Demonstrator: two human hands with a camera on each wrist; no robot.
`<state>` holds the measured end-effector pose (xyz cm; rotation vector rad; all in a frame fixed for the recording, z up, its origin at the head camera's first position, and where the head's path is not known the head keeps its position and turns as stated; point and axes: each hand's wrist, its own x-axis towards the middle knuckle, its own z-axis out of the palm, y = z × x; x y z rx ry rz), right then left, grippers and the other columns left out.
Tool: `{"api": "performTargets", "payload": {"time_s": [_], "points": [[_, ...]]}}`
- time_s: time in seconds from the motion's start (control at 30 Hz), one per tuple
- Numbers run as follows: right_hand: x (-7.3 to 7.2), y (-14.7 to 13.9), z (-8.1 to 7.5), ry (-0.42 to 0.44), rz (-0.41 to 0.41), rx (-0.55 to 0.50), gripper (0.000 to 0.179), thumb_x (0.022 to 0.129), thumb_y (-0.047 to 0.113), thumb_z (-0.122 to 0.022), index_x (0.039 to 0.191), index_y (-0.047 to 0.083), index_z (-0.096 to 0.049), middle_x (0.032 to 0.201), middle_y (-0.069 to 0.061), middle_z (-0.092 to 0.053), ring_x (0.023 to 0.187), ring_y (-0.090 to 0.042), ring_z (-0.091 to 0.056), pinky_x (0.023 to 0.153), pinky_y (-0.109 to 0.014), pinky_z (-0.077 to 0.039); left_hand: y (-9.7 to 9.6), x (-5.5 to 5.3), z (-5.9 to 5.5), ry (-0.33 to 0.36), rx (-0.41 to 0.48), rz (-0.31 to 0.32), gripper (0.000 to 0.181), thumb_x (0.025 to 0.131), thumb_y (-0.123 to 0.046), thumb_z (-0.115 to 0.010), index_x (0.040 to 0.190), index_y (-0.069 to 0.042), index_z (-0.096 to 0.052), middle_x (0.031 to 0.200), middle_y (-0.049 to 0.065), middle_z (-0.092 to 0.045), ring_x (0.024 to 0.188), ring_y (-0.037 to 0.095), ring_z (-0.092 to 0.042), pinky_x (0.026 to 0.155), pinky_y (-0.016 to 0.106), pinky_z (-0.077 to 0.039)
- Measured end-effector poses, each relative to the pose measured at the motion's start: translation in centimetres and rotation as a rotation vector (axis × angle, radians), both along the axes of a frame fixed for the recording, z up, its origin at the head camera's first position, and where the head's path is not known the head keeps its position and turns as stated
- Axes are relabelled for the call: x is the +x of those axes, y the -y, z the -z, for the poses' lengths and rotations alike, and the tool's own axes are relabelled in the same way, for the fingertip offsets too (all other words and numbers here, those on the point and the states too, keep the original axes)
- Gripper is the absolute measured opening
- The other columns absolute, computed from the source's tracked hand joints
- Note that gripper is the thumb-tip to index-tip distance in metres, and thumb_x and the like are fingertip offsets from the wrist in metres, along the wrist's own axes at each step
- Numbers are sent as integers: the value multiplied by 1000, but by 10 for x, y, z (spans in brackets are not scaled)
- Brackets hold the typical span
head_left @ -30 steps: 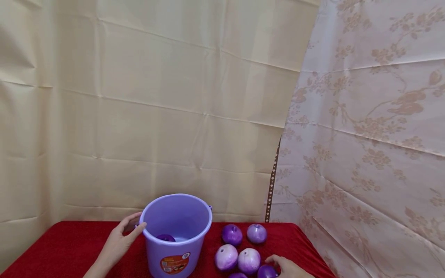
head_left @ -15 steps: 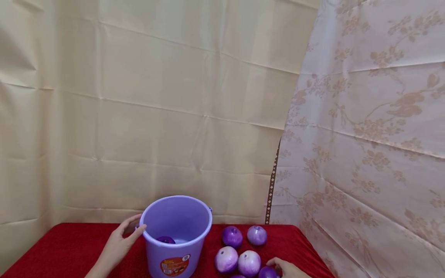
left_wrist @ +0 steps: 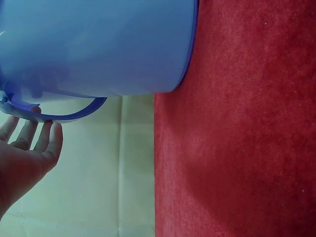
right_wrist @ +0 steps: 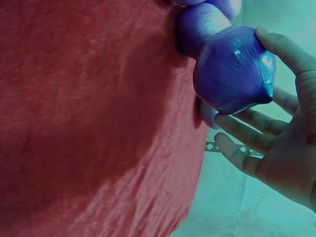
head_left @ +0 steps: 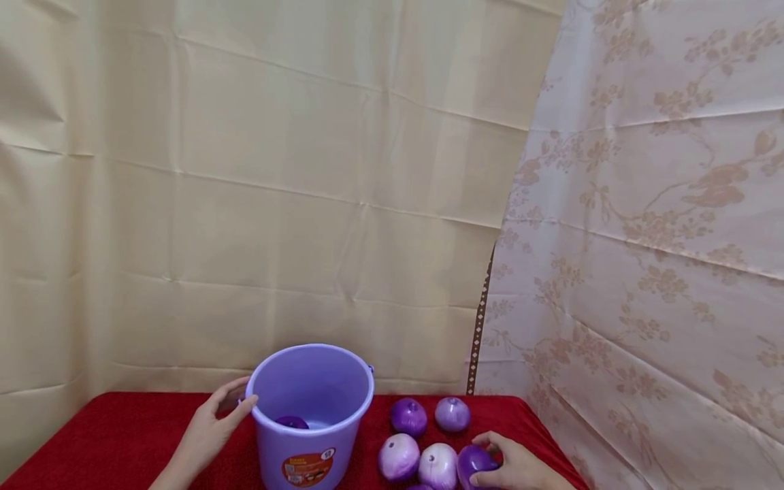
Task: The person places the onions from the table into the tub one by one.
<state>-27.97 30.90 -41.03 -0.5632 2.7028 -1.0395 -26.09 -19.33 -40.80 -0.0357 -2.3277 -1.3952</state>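
- Red cloth covers the desk [head_left: 147,435], and everything sits on it.
- The purple bucket [head_left: 315,441] stands upright near the middle, not far from the back edge, with its mouth facing up.
- The left hand [head_left: 211,425] is at the bucket's left side. Its fingers are bent on the rim and handle, with a gap between thumb and pointer.
- The right hand [head_left: 517,466] is by the right edge. Its thumb and fingers are spread just wide enough to hold one dark purple onion [head_left: 474,463].
- That onion is almost round. Its little tip points back at the palm. It lies left of the right hand, much nearer to it than the left hand. I can't tell if it touches the desk.
- Two pale onions [head_left: 438,466] sit between it and the bucket.
- Two more onions [head_left: 408,417] sit toward the back right corner.
- One onion [head_left: 292,422] shows partly inside the bucket.
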Motion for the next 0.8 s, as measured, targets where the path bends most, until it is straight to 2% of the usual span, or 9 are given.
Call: {"api": "performTargets", "payload": {"time_s": [0.23,0.4,0.53,0.8], "points": [[-1,5,-13,-80,28,11,50,77,33,-75,116,9,-55,99,-8,-59,90,-21,-56,68,-31,-48,0,-1,1,-9,-1,-5,48,90,-36,-61,130,-10,-52,121,16,-62,94,-9,-49,75,23,-46],[-2,9,-19,-142,31,24,50,77,33,-75,116,9,-56,98,-7,-59,85,-15,-56,65,-24,-46,0,-2,0,-3,-4,-6,49,90,-38,-61,130,-11,-52,121,15,-62,92,-13,-46,77,24,-45],[-1,11,-23,-148,40,18,52,76,33,-76,116,8,-56,98,-8,-59,85,-18,-57,64,-25,-46,0,-1,0,2,-4,-7,49,90,-38,-61,130,-11,-52,121,15,-62,90,-15,-44,77,25,-45],[-4,19,-29,-175,47,18,55,76,35,-76,119,8,-55,102,-10,-60,88,-21,-59,66,-29,-48,1,0,0,10,-10,-2,49,90,-36,-61,131,-10,-51,123,17,-61,93,-10,-47,77,26,-46]]}}
